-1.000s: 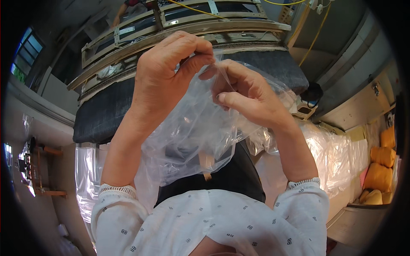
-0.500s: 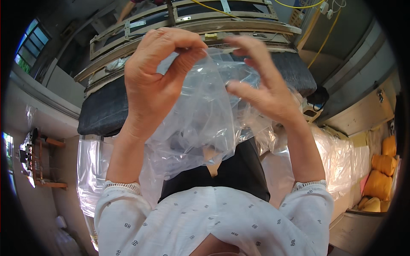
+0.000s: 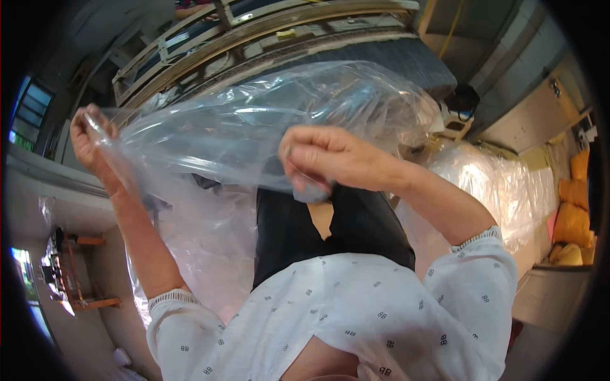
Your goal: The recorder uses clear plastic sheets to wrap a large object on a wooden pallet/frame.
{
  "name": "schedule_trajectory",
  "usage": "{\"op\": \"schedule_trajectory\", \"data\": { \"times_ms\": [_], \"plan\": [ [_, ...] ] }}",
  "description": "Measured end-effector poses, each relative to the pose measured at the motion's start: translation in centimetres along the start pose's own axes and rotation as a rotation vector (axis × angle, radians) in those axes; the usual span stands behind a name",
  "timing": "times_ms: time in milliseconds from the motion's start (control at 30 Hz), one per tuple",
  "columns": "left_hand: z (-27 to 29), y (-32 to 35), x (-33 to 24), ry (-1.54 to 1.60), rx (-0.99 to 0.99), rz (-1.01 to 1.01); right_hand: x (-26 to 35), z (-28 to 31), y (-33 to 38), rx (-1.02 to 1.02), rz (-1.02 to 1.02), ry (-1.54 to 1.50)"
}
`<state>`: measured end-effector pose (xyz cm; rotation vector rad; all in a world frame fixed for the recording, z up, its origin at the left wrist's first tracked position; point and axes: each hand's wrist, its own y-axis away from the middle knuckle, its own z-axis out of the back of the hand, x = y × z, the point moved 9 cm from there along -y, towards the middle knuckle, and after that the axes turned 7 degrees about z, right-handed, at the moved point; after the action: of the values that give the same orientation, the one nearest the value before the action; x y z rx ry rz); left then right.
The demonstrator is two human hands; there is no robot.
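A large clear plastic bag (image 3: 254,127) is stretched wide in front of me. My left hand (image 3: 92,143) pinches one edge of it far out to the left. My right hand (image 3: 324,159) grips the other edge near the middle of the view, fingers curled over the film. Below the bag lies a black garment (image 3: 356,228) with a small tan tag showing. My white patterned sleeves fill the lower part of the view.
A dark padded worktable (image 3: 406,57) with a wooden frame runs across the top. Bundles wrapped in clear plastic (image 3: 502,184) lie at the right, with yellow cushions (image 3: 572,222) beyond them. A small wooden stool (image 3: 79,286) stands at the lower left.
My hands have pulled apart: the left swung far out to the left and the right dropped lower, spreading the crumpled bag into a wide sheet.
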<state>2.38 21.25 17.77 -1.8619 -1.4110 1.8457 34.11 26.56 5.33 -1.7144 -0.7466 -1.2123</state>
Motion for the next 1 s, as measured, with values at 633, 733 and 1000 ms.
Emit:
{"op": "schedule_trajectory", "data": {
  "times_ms": [633,733,1000],
  "plan": [
    [36.6,-0.7,21.7,-1.5,-0.147,0.167,-4.3,22.7,67.4,0.351,-2.04,1.284],
    [38.6,-1.1,23.5,-1.564,-0.052,0.179,4.7,27.4,72.9,0.025,-2.347,1.382],
    [35.3,-2.4,25.3,-1.799,0.048,0.242,25.4,40.4,40.1,-1.141,-1.083,2.131]
  ]
}}
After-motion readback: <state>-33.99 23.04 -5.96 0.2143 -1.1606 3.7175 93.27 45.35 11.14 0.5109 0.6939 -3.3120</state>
